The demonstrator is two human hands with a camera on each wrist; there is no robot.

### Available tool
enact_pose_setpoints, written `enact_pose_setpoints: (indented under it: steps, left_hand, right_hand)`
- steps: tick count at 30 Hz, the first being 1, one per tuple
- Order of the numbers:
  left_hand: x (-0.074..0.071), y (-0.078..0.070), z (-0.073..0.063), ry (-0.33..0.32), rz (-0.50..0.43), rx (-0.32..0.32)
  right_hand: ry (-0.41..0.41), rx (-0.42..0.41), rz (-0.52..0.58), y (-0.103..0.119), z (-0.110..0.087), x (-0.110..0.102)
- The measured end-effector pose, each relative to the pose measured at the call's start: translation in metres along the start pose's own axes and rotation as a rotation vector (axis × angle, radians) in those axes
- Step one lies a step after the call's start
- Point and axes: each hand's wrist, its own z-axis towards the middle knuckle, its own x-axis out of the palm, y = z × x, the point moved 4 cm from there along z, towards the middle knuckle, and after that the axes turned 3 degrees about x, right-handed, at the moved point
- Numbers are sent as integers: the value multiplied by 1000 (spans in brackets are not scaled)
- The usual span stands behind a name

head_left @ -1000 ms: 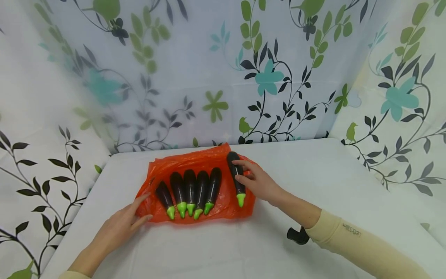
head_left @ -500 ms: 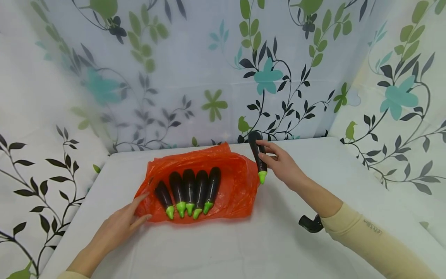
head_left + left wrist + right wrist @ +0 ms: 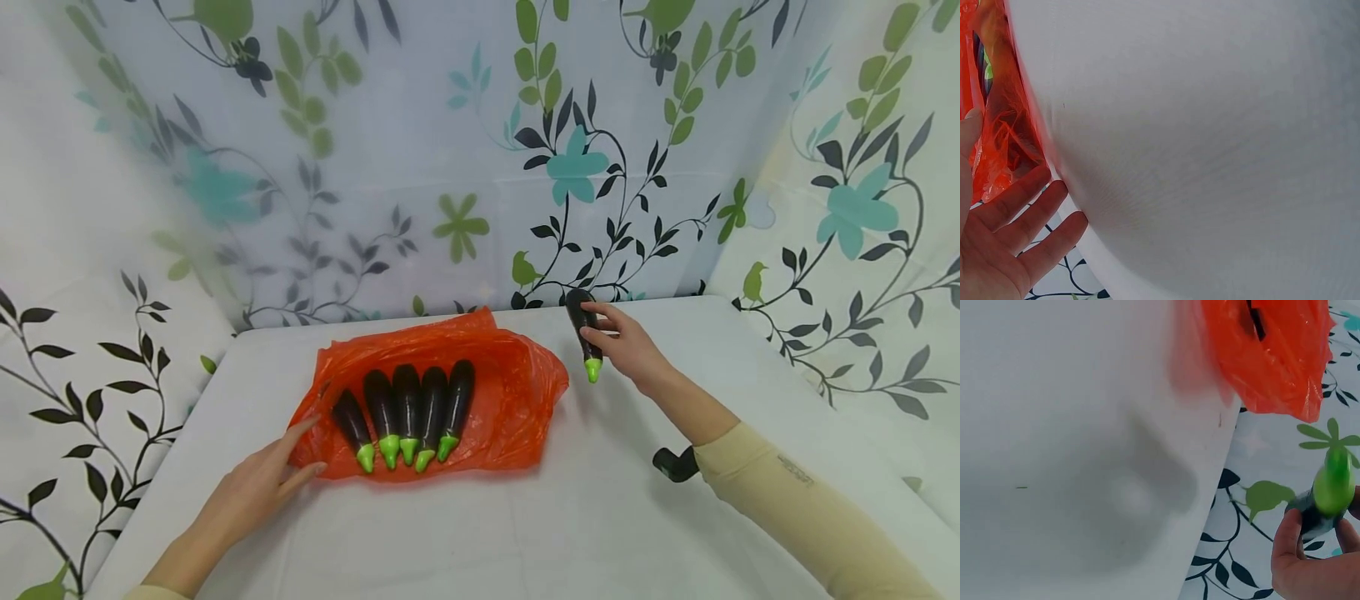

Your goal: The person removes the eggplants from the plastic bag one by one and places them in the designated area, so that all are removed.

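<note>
My right hand (image 3: 628, 348) holds a dark purple eggplant (image 3: 582, 323) between thumb and fingers, right of the orange-red plastic bag (image 3: 513, 417). Its bright green stem end points toward me, and in the right wrist view that green end (image 3: 1333, 490) faces the camera. The eggplant is raised off the table. Several more eggplants (image 3: 408, 404) lie side by side in the open bag, green ends to the front. At the bag's left edge rests my left hand (image 3: 251, 483), its fingers spread and fairly straight. The left wrist view shows its thumb (image 3: 971, 128) against the plastic.
A white cloth covers the table (image 3: 420, 542). Beside my right sleeve lies a short black object (image 3: 675, 464), partly hidden by the forearm. Patterned curtains (image 3: 337, 167) with leaves and birds hang behind the table and at both sides.
My right hand has lifted the eggplant out over the bag's right side and carried it rightward, lowering it slightly since half a second ago. The left hand has stayed at the bag.
</note>
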Motion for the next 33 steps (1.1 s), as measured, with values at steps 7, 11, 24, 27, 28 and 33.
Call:
enact_pose_setpoints:
  steps: [7, 11, 24, 27, 28, 33]
  left_hand:
    - [0, 0, 0, 3, -5, -3]
    - [0, 0, 0, 0, -2, 1]
    - [-2, 0, -1, -17, -13, 12]
    - [-2, 0, -1, -19, -13, 13]
    - [-2, 0, -1, -19, -13, 13]
    - [-2, 0, -1, -18, -12, 11]
  right_hand:
    - [24, 116, 40, -21, 10, 1]
    - [15, 130, 70, -30, 12, 0]
    - [59, 117, 102, -39, 16, 6]
    - [51, 115, 75, -41, 18, 6]
    - [45, 118, 61, -42, 19, 7]
    - [41, 130, 12, -44, 21, 9]
